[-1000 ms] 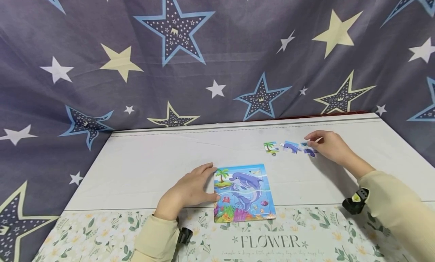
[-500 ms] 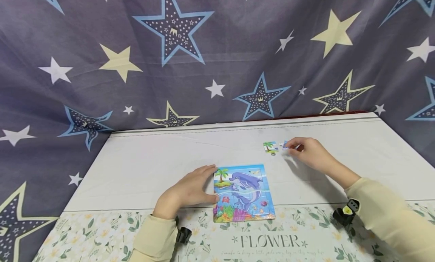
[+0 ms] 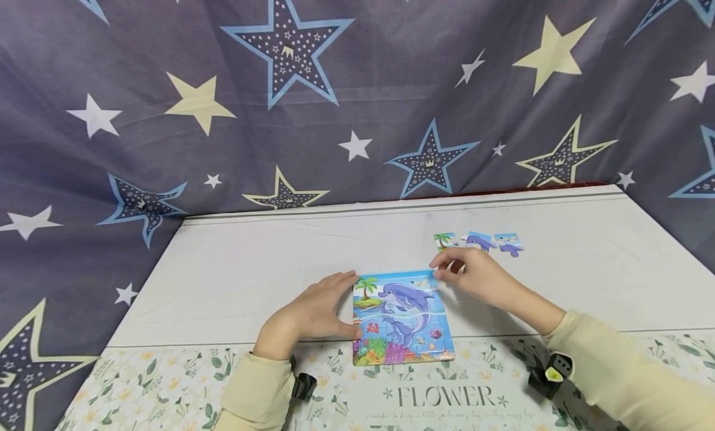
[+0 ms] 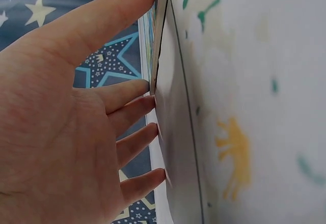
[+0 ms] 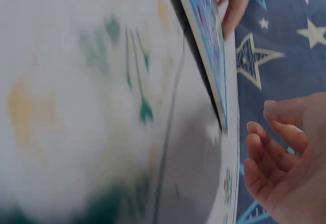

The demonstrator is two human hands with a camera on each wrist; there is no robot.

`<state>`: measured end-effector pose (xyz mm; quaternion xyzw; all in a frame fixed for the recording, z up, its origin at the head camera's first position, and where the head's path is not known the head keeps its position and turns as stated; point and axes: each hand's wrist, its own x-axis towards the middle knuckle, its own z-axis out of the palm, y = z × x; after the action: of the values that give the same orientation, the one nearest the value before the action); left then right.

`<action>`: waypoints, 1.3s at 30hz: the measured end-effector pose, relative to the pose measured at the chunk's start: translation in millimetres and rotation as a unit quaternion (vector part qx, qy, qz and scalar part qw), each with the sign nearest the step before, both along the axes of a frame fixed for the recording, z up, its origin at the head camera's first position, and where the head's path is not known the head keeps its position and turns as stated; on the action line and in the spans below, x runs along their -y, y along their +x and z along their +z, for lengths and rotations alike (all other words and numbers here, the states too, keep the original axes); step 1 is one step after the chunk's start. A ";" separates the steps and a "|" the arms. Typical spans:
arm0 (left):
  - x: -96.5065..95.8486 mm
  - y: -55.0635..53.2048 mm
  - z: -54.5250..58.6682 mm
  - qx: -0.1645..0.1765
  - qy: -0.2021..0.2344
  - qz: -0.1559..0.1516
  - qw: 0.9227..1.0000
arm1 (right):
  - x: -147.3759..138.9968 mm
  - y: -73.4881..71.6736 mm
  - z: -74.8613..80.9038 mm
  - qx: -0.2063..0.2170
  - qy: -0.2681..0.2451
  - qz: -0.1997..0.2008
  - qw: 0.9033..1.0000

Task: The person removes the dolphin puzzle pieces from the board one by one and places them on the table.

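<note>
A square dolphin puzzle board (image 3: 399, 319) lies in front of me in the head view. My left hand (image 3: 313, 307) is at its left edge, thumb and fingers spread and touching the side; the left wrist view shows those fingers (image 4: 135, 114) fairly straight against the board's edge. Over the board's upper right corner hovers my right hand (image 3: 472, 272), its fingers loosely bent. In the right wrist view nothing shows between its thumb and fingertips. Behind it lie three loose puzzle pieces: a palm tree piece (image 3: 444, 240), a dolphin piece (image 3: 480, 240) and a blue and purple piece (image 3: 509, 243).
The white tablecloth (image 3: 268, 257) has a floral band with the word FLOWER along its front. A dark curtain with stars (image 3: 357, 95) hangs behind the table. Black wrist cameras sit on both of my wrists.
My right hand has moved left and toward me, from the rightmost loose piece, past the dolphin piece, to the board's upper right corner. My left hand has stayed at the board's left edge.
</note>
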<state>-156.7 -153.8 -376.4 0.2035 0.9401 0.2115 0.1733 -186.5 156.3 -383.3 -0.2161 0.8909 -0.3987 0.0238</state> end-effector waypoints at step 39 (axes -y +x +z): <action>-3.2 -0.2 3.3 0.008 -0.003 0.011 1.000 | 90.9 31.3 -3.8 0.034 0.012 0.110 0.993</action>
<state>-156.9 -150.6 -373.2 0.1904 0.9416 0.2120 0.1792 -155.3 65.4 -387.1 -0.2984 0.8653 -0.3900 0.1004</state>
